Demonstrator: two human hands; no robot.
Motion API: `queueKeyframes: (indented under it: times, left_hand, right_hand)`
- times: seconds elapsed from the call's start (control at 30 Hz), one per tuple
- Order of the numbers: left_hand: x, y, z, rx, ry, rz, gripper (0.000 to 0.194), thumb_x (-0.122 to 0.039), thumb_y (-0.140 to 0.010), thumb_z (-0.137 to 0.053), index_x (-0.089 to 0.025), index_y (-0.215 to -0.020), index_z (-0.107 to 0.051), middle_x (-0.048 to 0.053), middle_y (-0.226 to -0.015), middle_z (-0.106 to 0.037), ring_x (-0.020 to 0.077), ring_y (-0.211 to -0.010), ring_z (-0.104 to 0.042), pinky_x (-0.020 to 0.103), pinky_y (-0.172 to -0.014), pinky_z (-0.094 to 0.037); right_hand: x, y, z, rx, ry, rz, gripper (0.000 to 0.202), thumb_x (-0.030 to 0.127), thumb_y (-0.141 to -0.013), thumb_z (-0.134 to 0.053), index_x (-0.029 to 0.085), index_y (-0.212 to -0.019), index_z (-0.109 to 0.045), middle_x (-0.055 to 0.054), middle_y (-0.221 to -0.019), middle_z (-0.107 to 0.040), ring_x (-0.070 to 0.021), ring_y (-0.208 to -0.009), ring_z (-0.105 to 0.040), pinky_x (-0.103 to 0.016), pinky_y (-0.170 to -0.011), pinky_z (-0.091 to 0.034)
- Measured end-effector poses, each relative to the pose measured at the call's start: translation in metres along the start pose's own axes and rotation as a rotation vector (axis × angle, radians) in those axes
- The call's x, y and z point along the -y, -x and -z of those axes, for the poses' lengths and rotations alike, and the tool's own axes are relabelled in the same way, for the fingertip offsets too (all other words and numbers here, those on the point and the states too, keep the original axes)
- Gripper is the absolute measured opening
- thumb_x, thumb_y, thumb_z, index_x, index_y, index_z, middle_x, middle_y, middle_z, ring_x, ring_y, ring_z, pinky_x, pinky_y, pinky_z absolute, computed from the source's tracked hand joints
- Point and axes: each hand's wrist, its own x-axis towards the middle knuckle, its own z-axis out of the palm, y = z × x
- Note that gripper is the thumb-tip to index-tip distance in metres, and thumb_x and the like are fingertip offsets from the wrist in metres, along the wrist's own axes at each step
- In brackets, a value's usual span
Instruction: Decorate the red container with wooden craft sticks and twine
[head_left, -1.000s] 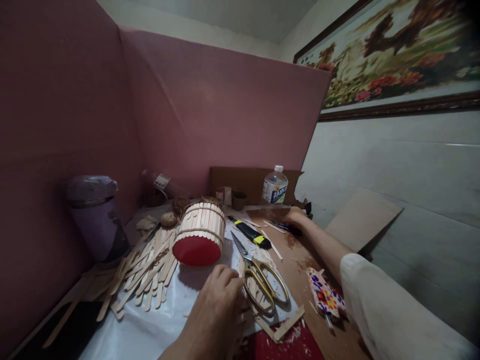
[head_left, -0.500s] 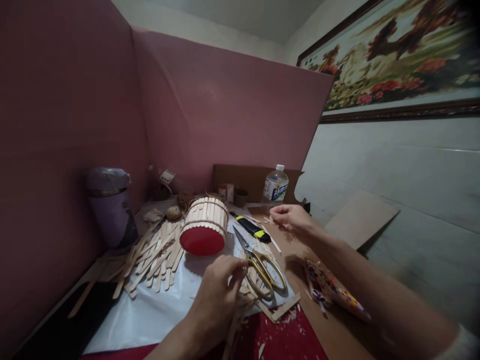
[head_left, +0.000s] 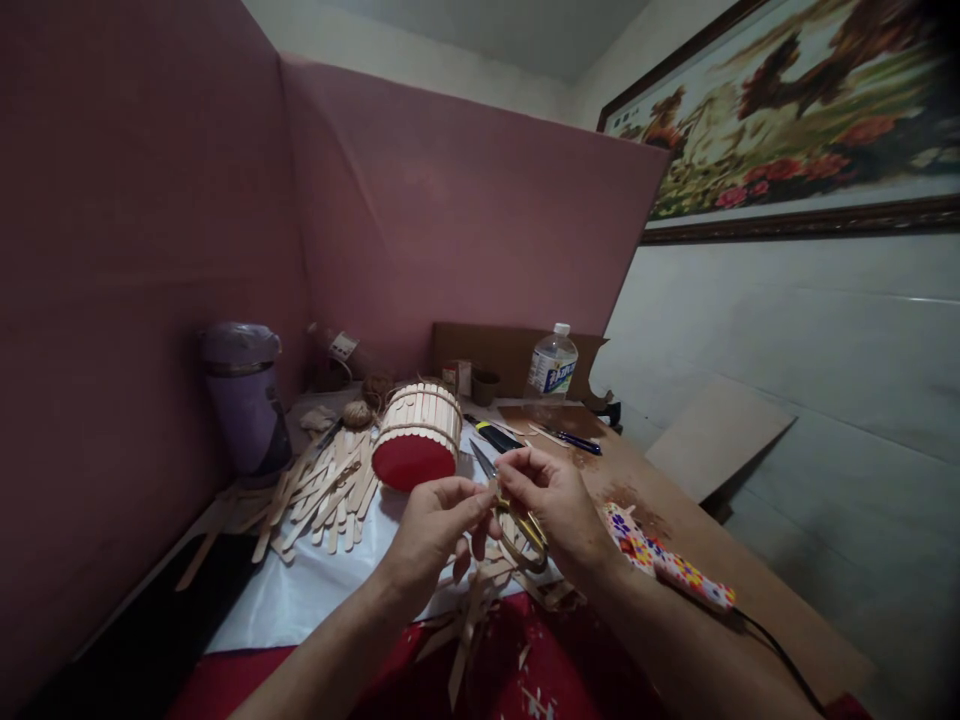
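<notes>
I saw the left hand (head_left: 442, 515) and right hand (head_left: 553, 500) with fingertips pinched close, any hold unclear; scissors (head_left: 481, 459) lay below, blades far-left, the right nearer.

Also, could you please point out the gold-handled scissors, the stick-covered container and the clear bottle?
Gold-handled scissors (head_left: 484, 461): head view, on the blades.
Stick-covered container (head_left: 418, 412): head view, on its wooden side.
Clear bottle (head_left: 555, 373): head view, on its label.
</notes>
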Motion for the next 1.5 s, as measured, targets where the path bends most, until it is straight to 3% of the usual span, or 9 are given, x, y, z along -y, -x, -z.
queueKeyframes:
  times: [0.17, 0.43, 0.6, 0.7, 0.83, 0.93, 1.03, 1.17, 1.5]
  left_hand:
    - [-0.001, -0.002, -0.001, -0.004, 0.001, -0.002, 0.033, -0.044, -0.074, -0.065, -0.012, -0.072, -0.058, 0.002, -0.06, -0.061, 0.004, -0.035, -0.041, 0.015, -0.029, -0.028]
    - [-0.004, 0.0, -0.004, -0.068, -0.093, -0.037, 0.035, -0.045, -0.071, -0.066, -0.012, -0.075, -0.056, 0.001, -0.059, -0.06, 0.0062, -0.039, -0.044, 0.016, -0.03, -0.032]
    - [0.0, -0.001, -0.001, -0.015, 0.004, 0.04, 0.038, -0.052, -0.077, -0.057, -0.014, -0.077, -0.053, 0.002, -0.06, -0.06, 0.0072, -0.038, -0.046, 0.015, -0.028, -0.029]
    - [-0.001, 0.0, 0.002, 0.039, 0.094, 0.063, 0.034, -0.046, -0.077, -0.059, -0.013, -0.07, -0.054, 0.002, -0.062, -0.059, 0.0053, -0.039, -0.044, 0.014, -0.029, -0.026]
    - [-0.005, 0.001, 0.005, 0.045, 0.151, 0.038, 0.025, -0.035, -0.075, -0.064, -0.012, -0.068, -0.056, -0.001, -0.058, -0.056, 0.002, -0.036, -0.037, 0.014, -0.031, -0.023]
    - [-0.007, 0.0, 0.006, 0.041, 0.16, 0.025, 0.026, -0.036, -0.075, -0.064, -0.013, -0.069, -0.055, -0.001, -0.059, -0.057, 0.0031, -0.036, -0.041, 0.014, -0.03, -0.025]
    - [-0.007, -0.002, 0.006, 0.046, 0.158, 0.004, 0.026, -0.036, -0.072, -0.067, -0.012, -0.073, -0.057, 0.002, -0.066, -0.061, 0.0062, -0.042, -0.049, 0.015, -0.031, -0.032]
    - [-0.005, -0.004, 0.005, 0.018, 0.152, -0.011, 0.027, -0.033, -0.068, -0.072, -0.011, -0.077, -0.06, 0.003, -0.067, -0.062, 0.0077, -0.046, -0.052, 0.016, -0.033, -0.037]
    - [-0.001, -0.006, 0.006, 0.028, 0.058, 0.001, 0.028, -0.037, -0.07, -0.07, -0.009, -0.07, -0.063, 0.004, -0.066, -0.062, 0.0084, -0.044, -0.053, 0.018, -0.034, -0.039]
  right_hand:
    - [-0.005, 0.003, 0.003, 0.041, 0.005, -0.02, 0.036, 0.05, -0.071, -0.065, 0.015, -0.079, -0.063, 0.003, -0.06, -0.053, -0.0068, -0.047, -0.039, -0.02, -0.044, -0.028]
    - [-0.005, 0.007, 0.004, 0.12, 0.256, 0.189, 0.023, 0.039, -0.081, -0.059, 0.018, -0.073, -0.057, 0.0, -0.066, -0.057, -0.0133, -0.061, -0.052, -0.024, -0.056, -0.04]
    - [-0.01, 0.011, 0.006, 0.009, 0.575, 0.609, 0.016, 0.025, -0.088, -0.05, 0.02, -0.075, -0.058, -0.001, -0.073, -0.056, -0.0141, -0.067, -0.052, -0.026, -0.061, -0.04]
    - [-0.016, 0.015, 0.008, 0.035, 0.784, 0.88, 0.018, 0.017, -0.088, -0.048, 0.021, -0.079, -0.063, -0.004, -0.078, -0.056, -0.0156, -0.074, -0.052, -0.028, -0.066, -0.041]
    - [-0.017, 0.02, 0.01, 0.057, 0.943, 0.992, 0.02, 0.014, -0.086, -0.048, 0.023, -0.09, -0.066, -0.005, -0.077, -0.057, -0.0164, -0.073, -0.052, -0.028, -0.064, -0.041]
    - [-0.013, 0.022, 0.009, 0.017, 0.842, 0.898, 0.016, 0.016, -0.087, -0.048, 0.022, -0.09, -0.063, -0.006, -0.083, -0.059, -0.0179, -0.079, -0.054, -0.03, -0.069, -0.042]
    - [-0.009, 0.021, 0.006, -0.059, 0.67, 0.642, 0.015, 0.023, -0.089, -0.047, 0.02, -0.08, -0.059, -0.004, -0.079, -0.059, -0.0171, -0.075, -0.054, -0.029, -0.068, -0.041]
    - [-0.008, 0.016, 0.002, -0.033, 0.453, 0.347, 0.022, 0.034, -0.088, -0.049, 0.019, -0.077, -0.06, -0.001, -0.071, -0.058, -0.0147, -0.066, -0.052, -0.025, -0.06, -0.04]
    - [-0.011, 0.001, -0.007, 0.067, 0.231, 0.175, 0.023, 0.038, -0.078, -0.058, 0.017, -0.067, -0.057, 0.003, -0.061, -0.053, -0.0119, -0.06, -0.048, -0.024, -0.059, -0.039]
